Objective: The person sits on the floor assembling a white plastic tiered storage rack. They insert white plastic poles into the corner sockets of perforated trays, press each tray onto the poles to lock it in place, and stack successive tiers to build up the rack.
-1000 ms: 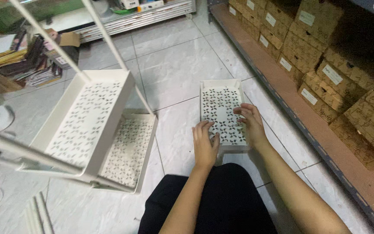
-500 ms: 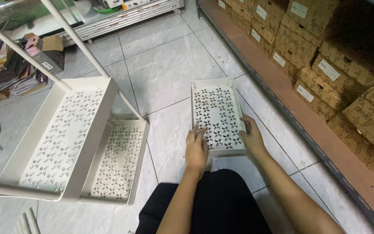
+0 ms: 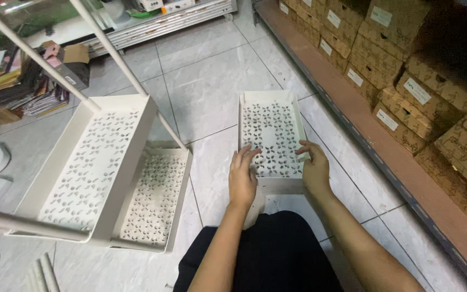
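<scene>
A cream perforated plastic tray (image 3: 272, 127) lies flat on the tiled floor in front of my knees. My left hand (image 3: 242, 176) rests on its near left edge, fingers spread over the patterned holes. My right hand (image 3: 314, 165) grips its near right rim with curled fingers. To the left stands a tilted cream shelf rack (image 3: 95, 167) with two matching perforated trays mounted on white poles (image 3: 120, 59).
Cardboard boxes (image 3: 406, 75) fill a low wooden shelf along the right. Stacked books and small boxes (image 3: 39, 81) lie at the far left. Loose white tubes (image 3: 41, 273) lie at the lower left. My dark-clothed lap (image 3: 266, 254) is at the bottom.
The view has swung slightly left and down. Both hands stay on the near end of the loose tray, which looks drawn a little closer to my knees.
</scene>
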